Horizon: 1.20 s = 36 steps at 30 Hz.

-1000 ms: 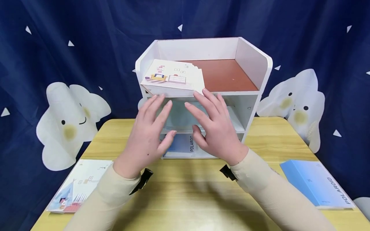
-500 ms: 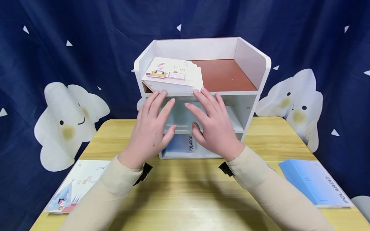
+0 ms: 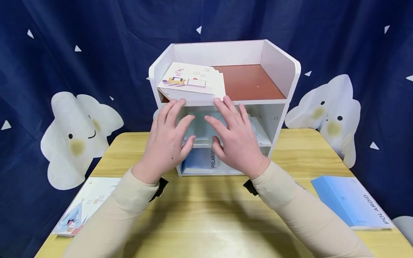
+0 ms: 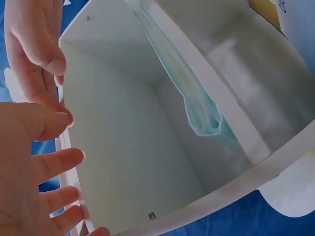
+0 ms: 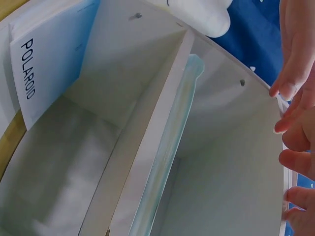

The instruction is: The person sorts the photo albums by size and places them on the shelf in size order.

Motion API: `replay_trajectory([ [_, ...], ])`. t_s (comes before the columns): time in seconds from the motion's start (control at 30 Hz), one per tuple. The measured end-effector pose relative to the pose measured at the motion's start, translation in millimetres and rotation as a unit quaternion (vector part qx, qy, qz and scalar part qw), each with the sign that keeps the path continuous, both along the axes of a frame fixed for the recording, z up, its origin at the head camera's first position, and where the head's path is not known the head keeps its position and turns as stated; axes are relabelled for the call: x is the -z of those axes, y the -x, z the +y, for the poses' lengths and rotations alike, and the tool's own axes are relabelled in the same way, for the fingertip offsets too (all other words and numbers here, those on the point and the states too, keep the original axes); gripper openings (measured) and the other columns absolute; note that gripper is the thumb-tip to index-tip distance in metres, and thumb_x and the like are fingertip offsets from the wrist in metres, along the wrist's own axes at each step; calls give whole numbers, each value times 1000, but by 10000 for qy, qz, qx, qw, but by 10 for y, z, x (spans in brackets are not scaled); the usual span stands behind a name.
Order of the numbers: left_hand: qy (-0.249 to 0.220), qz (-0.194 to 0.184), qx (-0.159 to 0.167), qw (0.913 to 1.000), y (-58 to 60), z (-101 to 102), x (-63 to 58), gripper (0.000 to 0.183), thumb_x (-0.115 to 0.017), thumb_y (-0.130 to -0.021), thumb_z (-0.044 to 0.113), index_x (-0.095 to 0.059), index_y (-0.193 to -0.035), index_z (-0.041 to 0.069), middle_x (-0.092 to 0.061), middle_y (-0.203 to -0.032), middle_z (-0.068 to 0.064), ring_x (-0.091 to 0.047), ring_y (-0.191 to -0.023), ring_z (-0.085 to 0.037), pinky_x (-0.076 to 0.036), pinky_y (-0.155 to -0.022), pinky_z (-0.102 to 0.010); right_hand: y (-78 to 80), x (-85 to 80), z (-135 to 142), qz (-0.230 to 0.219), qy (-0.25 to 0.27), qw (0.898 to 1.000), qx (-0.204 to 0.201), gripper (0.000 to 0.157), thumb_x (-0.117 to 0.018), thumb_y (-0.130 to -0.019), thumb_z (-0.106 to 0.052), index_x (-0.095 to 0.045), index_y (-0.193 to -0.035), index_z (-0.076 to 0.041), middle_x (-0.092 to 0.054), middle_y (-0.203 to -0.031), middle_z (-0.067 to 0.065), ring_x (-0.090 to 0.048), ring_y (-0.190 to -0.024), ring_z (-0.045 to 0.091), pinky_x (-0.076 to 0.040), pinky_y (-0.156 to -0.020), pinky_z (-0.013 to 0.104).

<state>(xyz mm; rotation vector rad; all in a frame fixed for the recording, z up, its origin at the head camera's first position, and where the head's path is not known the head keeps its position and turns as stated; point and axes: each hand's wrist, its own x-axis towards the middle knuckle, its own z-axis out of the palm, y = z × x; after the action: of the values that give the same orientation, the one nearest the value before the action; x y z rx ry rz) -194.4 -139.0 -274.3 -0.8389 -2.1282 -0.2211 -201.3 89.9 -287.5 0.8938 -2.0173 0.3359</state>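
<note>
A stack of white picture books (image 3: 193,79) lies slightly askew on the brown top of a white shelf unit (image 3: 280,82), toward its left side. My left hand (image 3: 166,139) rests its straight fingertips against the shelf's front edge, by the stack's lower left. Fingers spread, my right hand (image 3: 237,141) touches the front edge near the stack's right corner. Neither hand grips anything. On the middle level lies a flat pale teal item (image 4: 199,105), whose kind I cannot tell. A blue book marked POLAROID (image 3: 200,159) is on the bottom level, partly hidden.
Another picture book (image 3: 91,199) lies on the wooden table (image 3: 206,229) at left, partly behind my left sleeve. At right lies a blue box-like POLAROID book (image 3: 351,202). A dark blue curtain (image 3: 129,43) with cloud shapes hangs behind.
The picture book stack has shifted slightly back and settled lower onto the top. Both hands have moved a little forward with it, fingers staying straight.
</note>
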Motion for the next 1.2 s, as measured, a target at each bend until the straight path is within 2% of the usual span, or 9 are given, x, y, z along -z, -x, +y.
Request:
replay_trajectory([
  [0.17, 120, -222, 27, 9997, 12, -42, 16, 44, -71, -85, 23, -64, -123, 3, -35, -156, -19, -26, -145, -38, -32, -111, -59, -8, 40, 27, -257, -138, 9996, 6, 47, -62, -86, -14, -64, -133, -9, -33, -161, 16, -18, -153, 31, -15, -119, 62],
  [0.33, 320, -853, 123, 9958, -117, -162, 117, 56, -73, -88, 27, -57, -137, 7, -28, -161, -19, -18, -151, -36, -35, -107, -65, -181, 178, 106, -1028, 160, 9923, -671, 50, -64, -89, -13, -61, -139, -10, -37, -159, 15, -17, -152, 34, -21, -115, 66],
  [0.47, 494, -1375, 226, 9890, -287, -378, 272, 68, -75, -89, 29, -49, -148, 9, -26, -162, -21, -20, -150, -39, -30, -112, -65, -401, 322, 225, -1949, 311, 9725, -1234, 51, -64, -92, -15, -58, -143, -13, -36, -160, 9, -19, -152, 35, -25, -116, 61],
  [0.63, 723, -2180, -82, 9732, -433, -808, 486, 77, -76, -89, 29, -40, -156, 13, -24, -163, -20, -23, -147, -43, -29, -112, -64, -580, 530, 389, -3070, 230, 9438, -1203, 53, -65, -96, -18, -53, -147, -18, -35, -161, 2, -22, -151, 28, -31, -115, 56],
  [0.77, 922, -3069, -665, 9449, -467, -1141, 670, 76, -73, -93, 35, -37, -157, 12, -24, -162, -23, -23, -146, -46, -29, -110, -66, -641, 726, 523, -3965, 332, 9124, -960, 52, -64, -99, -23, -51, -149, -22, -38, -159, -2, -32, -147, 24, -37, -111, 55],
  [0.9, 1001, -4002, -1290, 9018, -433, -1428, 862, 75, -67, -97, 41, -37, -156, 7, -24, -158, -32, -23, -142, -55, -28, -107, -72, -656, 934, 642, -4864, 710, 8662, -893, 51, -63, -100, -22, -50, -149, -19, -45, -154, 0, -42, -141, 22, -44, -105, 53],
  [0.97, 976, -4363, -1524, 8814, -387, -1563, 940, 75, -66, -97, 43, -38, -154, 3, -24, -155, -37, -24, -138, -61, -29, -103, -75, -646, 1021, 681, -5183, 768, 8477, -832, 52, -62, -101, -23, -49, -150, -17, -46, -153, 1, -44, -139, 22, -46, -105, 51],
  [1.07, 944, -4755, -1819, 8555, -297, -1769, 1038, 76, -65, -97, 44, -39, -153, -1, -24, -152, -43, -25, -132, -67, -31, -96, -79, -625, 1116, 711, -5459, 615, 8329, -667, 55, -61, -102, -30, -45, -152, -16, -45, -154, 2, -43, -140, 25, -40, -110, 51],
  [1.2, 858, -5133, -2209, 8249, -213, -2048, 1115, 81, -65, -95, 48, -38, -151, -5, -22, -147, -49, -22, -127, -73, -29, -94, -82, -607, 1213, 733, -5599, 323, 8262, -540, 60, -61, -102, -30, -41, -154, -8, -44, -155, 10, -40, -142, 29, -32, -116, 52],
])
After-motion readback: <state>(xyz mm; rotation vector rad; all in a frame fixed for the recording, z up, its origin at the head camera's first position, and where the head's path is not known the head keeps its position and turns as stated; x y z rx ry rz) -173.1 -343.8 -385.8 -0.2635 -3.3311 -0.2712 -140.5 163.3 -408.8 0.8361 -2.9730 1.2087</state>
